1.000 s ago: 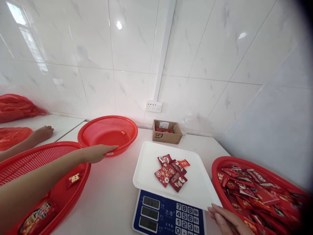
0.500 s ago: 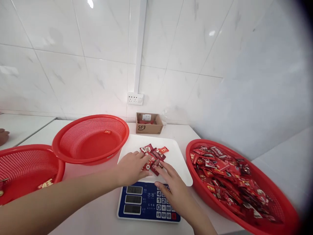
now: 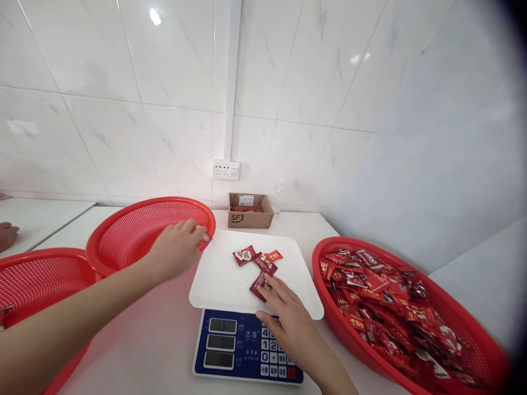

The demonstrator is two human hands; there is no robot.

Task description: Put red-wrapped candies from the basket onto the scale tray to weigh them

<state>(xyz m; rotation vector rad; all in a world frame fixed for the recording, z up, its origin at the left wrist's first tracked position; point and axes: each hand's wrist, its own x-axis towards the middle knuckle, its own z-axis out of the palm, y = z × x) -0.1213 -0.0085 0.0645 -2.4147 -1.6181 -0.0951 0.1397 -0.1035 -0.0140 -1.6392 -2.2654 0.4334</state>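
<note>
The person's left hand (image 3: 177,249), fingers closed on a small red printed packet (image 3: 203,238), is by the right rim of a round red plastic mesh basket (image 3: 119,230). The right hand (image 3: 288,315), loosely open, has its fingertips at a square dark-red packet (image 3: 258,289). That packet lies with three other small packets (image 3: 244,255) on a white plastic tray (image 3: 218,280) above a blue electronic scale (image 3: 249,362).
</note>
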